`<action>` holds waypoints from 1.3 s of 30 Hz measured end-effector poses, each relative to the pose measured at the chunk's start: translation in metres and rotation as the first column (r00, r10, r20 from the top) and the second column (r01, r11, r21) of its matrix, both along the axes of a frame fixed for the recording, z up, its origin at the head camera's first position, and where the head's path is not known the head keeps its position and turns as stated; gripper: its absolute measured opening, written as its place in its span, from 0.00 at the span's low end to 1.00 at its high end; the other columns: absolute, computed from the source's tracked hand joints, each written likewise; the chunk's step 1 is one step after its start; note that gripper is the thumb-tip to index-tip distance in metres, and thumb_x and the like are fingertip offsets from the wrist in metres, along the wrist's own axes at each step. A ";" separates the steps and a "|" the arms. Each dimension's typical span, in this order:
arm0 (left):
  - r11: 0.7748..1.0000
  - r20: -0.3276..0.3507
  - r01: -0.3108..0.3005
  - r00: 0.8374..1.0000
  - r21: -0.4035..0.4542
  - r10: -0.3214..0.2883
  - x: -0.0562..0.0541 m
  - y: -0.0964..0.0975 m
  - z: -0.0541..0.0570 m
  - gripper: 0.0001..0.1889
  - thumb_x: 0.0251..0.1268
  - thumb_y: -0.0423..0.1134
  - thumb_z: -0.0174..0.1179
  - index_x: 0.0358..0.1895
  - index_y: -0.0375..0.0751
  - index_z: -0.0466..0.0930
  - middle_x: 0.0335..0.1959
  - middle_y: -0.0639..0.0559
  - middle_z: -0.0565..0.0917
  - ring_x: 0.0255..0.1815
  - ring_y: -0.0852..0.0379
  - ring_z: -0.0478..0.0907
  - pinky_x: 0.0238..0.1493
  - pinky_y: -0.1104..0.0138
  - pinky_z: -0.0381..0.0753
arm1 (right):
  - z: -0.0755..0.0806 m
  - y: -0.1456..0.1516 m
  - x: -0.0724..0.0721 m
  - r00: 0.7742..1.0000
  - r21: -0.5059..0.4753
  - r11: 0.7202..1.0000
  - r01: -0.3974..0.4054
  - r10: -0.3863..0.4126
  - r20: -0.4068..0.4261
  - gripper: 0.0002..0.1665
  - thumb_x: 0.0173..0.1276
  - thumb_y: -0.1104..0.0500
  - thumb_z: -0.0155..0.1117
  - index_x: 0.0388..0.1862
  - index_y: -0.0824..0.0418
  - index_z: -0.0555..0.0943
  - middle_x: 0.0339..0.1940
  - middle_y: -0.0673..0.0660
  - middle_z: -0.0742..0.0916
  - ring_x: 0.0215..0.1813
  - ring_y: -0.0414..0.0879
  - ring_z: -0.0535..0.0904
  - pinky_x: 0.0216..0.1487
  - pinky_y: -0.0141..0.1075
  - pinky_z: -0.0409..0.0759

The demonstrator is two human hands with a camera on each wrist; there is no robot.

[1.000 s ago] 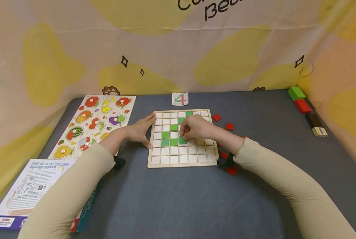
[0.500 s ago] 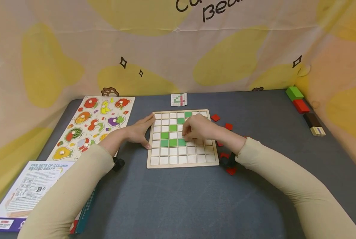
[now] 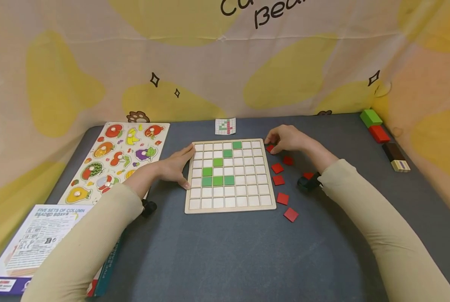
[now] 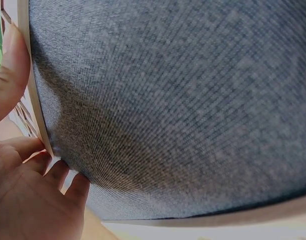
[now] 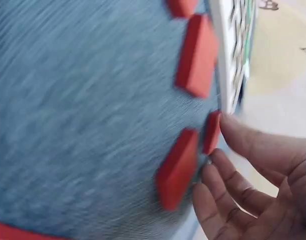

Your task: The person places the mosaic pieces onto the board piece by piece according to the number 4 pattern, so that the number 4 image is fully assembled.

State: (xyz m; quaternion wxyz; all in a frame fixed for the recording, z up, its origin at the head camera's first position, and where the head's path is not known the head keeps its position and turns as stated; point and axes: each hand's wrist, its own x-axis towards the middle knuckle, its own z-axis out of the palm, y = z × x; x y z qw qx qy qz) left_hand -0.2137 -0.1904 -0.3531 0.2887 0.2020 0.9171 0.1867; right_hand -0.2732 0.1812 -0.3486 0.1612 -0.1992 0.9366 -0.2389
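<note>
A light wooden grid board (image 3: 230, 212) with white squares lies on the table, several green tiles (image 3: 218, 180) set in it. My left hand (image 3: 173, 167) steadies its left side, thumb and fingers spread along the edge; in the left wrist view the thumb (image 4: 10, 75) touches the frame. My right hand (image 3: 290, 138) is at the board's far right corner, with a red tile (image 3: 270, 149) between thumb and fingers. The right wrist view, somewhat blurred, shows that red tile (image 5: 212, 132) between the thumb and forefinger. Several more red tiles (image 3: 279, 180) lie loose along the board's right side.
A small pattern card (image 3: 225, 126) lies behind the board. To the left are a fruit puzzle board (image 3: 113, 161) and a printed box (image 3: 40, 239). Green, red and dark blocks (image 3: 379, 134) stand at the far right. A patterned cloth (image 3: 209, 63) hangs behind the table.
My right hand has left the green tile, which now lies in its square, and moved right and away to a red tile beside the board. The left hand stays at the board's edge.
</note>
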 end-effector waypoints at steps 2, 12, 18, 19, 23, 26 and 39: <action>1.000 0.001 -0.001 1.000 0.001 0.001 0.000 0.000 0.000 0.65 0.50 0.43 0.75 0.80 0.36 0.31 0.83 0.43 0.27 0.83 0.37 0.29 0.80 0.41 0.40 | -0.003 0.003 -0.001 1.000 0.017 1.000 -0.007 0.007 0.009 0.16 0.60 0.61 0.73 0.48 0.60 0.84 0.49 0.63 0.84 0.52 0.56 0.78 0.55 0.49 0.76; 1.000 0.004 0.002 1.000 0.005 -0.002 0.000 0.000 0.000 0.64 0.50 0.42 0.75 0.80 0.35 0.31 0.82 0.42 0.27 0.83 0.36 0.29 0.80 0.40 0.40 | 0.002 0.006 -0.001 0.997 0.032 0.998 0.057 -0.056 -0.045 0.13 0.58 0.58 0.76 0.36 0.62 0.80 0.30 0.56 0.85 0.31 0.48 0.77 0.34 0.36 0.72; 1.000 0.001 0.003 1.000 0.008 -0.003 0.001 -0.001 0.001 0.64 0.50 0.42 0.75 0.80 0.35 0.32 0.82 0.41 0.28 0.83 0.37 0.29 0.80 0.41 0.40 | 0.006 -0.015 0.002 0.981 -0.143 0.979 0.145 -0.161 -0.106 0.08 0.62 0.62 0.71 0.38 0.62 0.83 0.27 0.56 0.86 0.30 0.53 0.82 0.35 0.34 0.75; 1.000 0.001 0.004 1.000 0.008 -0.004 0.001 -0.001 0.001 0.64 0.50 0.42 0.75 0.80 0.35 0.32 0.82 0.41 0.27 0.83 0.37 0.29 0.80 0.41 0.40 | 0.006 -0.021 0.003 0.981 -0.161 0.977 0.142 -0.161 -0.108 0.07 0.63 0.62 0.71 0.39 0.62 0.83 0.28 0.56 0.86 0.31 0.53 0.83 0.36 0.34 0.76; 1.000 0.002 0.004 1.000 0.009 -0.004 0.001 -0.001 0.000 0.65 0.50 0.42 0.75 0.80 0.35 0.31 0.82 0.42 0.27 0.83 0.37 0.29 0.80 0.41 0.40 | 0.004 -0.047 0.009 0.991 -0.193 0.977 0.087 -0.105 -0.084 0.06 0.64 0.63 0.69 0.41 0.62 0.85 0.34 0.58 0.88 0.35 0.50 0.83 0.39 0.35 0.78; 1.000 0.002 0.001 1.000 0.013 -0.001 0.000 0.000 -0.001 0.65 0.50 0.42 0.75 0.80 0.36 0.31 0.82 0.42 0.27 0.83 0.37 0.29 0.80 0.41 0.40 | 0.003 -0.064 0.012 0.996 -0.175 0.984 0.036 -0.051 -0.079 0.06 0.65 0.64 0.68 0.41 0.61 0.85 0.38 0.59 0.89 0.39 0.50 0.83 0.43 0.38 0.80; 1.000 -0.002 -0.001 1.000 0.002 0.001 0.001 0.000 0.001 0.65 0.50 0.43 0.75 0.80 0.36 0.31 0.82 0.42 0.28 0.83 0.37 0.29 0.80 0.41 0.40 | -0.001 -0.089 0.011 0.994 -0.061 0.997 -0.051 0.045 -0.100 0.03 0.63 0.64 0.70 0.36 0.60 0.87 0.37 0.58 0.90 0.39 0.50 0.83 0.41 0.39 0.80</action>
